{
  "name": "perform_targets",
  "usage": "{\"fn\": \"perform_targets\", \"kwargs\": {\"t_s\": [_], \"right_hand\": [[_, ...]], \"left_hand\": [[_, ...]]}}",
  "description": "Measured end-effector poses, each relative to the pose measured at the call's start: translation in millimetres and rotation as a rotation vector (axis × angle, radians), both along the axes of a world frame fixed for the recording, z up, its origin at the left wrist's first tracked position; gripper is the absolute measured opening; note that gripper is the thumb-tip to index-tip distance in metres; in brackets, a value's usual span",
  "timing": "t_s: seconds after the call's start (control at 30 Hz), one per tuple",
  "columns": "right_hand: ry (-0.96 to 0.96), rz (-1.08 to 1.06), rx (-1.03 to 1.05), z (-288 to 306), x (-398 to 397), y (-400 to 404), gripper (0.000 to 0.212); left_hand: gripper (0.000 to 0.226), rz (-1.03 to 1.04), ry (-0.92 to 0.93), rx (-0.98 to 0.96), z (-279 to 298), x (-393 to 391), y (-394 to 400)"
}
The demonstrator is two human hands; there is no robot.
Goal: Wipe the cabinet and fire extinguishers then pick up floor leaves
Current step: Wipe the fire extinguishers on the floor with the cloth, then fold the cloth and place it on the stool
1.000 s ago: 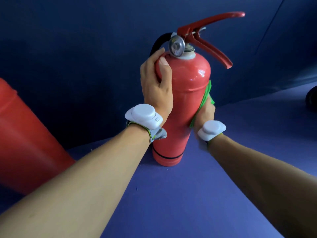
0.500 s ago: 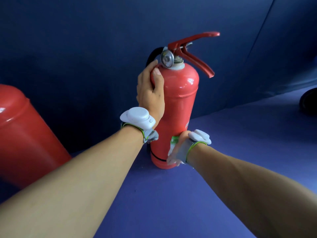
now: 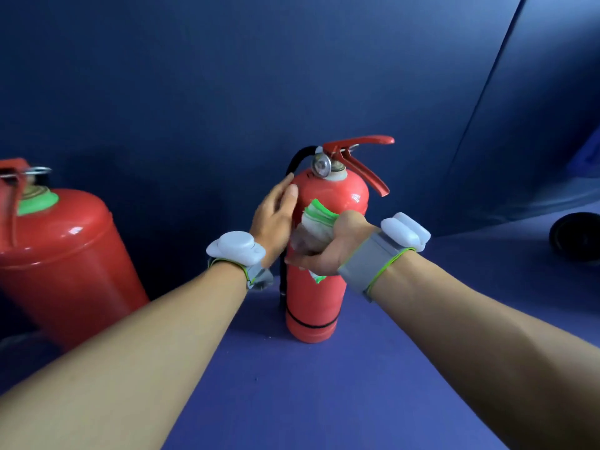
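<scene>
A: Against the blue back wall point(image 3: 227, 76), big to small: large fire extinguisher point(image 3: 61, 254) at far left, tilted in this wide view; small fire extinguisher point(image 3: 324, 254) upright mid-frame on the purple floor point(image 3: 292, 401), well apart from the big one.

B: Hands?

A: Left hand point(image 3: 276, 216) flat on the small cylinder's upper left shoulder, fingers straight, bracing, no grip closed. Right hand point(image 3: 328, 248) has its grip closed round a bunched cloth point(image 3: 316, 222), white with green edge, pressed on the front of the body, mid-height.

B: Step?

A: Looks like wiping the small extinguisher. Done well, I'd say: keep the left palm braced so the can doesn't tip or spin, run the cloth in long vertical passes, turn the body to reach the back.

B: Risks?

A: Red lever point(image 3: 357, 144), gauge point(image 3: 321, 164) and black hose point(image 3: 297, 160) sit just above; probably wipe lightly around them, don't squeeze the lever. Black band point(image 3: 310, 323) near the base likely traps dust.

B: Leaves?

A: None visible.
</scene>
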State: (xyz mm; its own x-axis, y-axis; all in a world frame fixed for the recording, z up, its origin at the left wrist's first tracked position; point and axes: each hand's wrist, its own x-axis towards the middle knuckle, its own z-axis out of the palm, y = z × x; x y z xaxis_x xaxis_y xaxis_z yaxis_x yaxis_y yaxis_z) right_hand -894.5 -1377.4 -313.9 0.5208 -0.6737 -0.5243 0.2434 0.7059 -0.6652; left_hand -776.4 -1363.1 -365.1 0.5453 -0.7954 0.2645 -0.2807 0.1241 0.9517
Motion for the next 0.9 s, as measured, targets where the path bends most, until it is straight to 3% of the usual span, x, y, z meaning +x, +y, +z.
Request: {"fn": "perform_targets", "kwargs": {"t_s": [0.07,0.2,0.3,0.47,0.57,0.7,0.9], "right_hand": [[-0.059,0.1,-0.029,11,4,9,0.023],[-0.078,0.219,-0.163,28,25,32,0.041],[-0.199,0.175,-0.154,24,44,34,0.033],[-0.121,0.358,-0.204,2,47,25,0.022],[-0.135,0.435,-0.186,6,41,29,0.029],[0.158,0.299,-0.281,35,38,43,0.027],[0.375,0.213,-0.145,138,32,57,0.024]], "left_hand": [[0.044,-0.014,0.184,0.112,-10,10,13],[0.075,-0.164,0.742,0.311,-18,31,53],[0.088,-0.222,0.96,0.252,-23,45,72],[0.094,-0.195,1.184,0.028,-11,60,85],[0.084,-0.181,1.144,0.084,10,55,98],[0.045,-0.218,0.996,0.26,59,43,118],[0.025,0.051,0.905,0.343,172,21,140]]}}
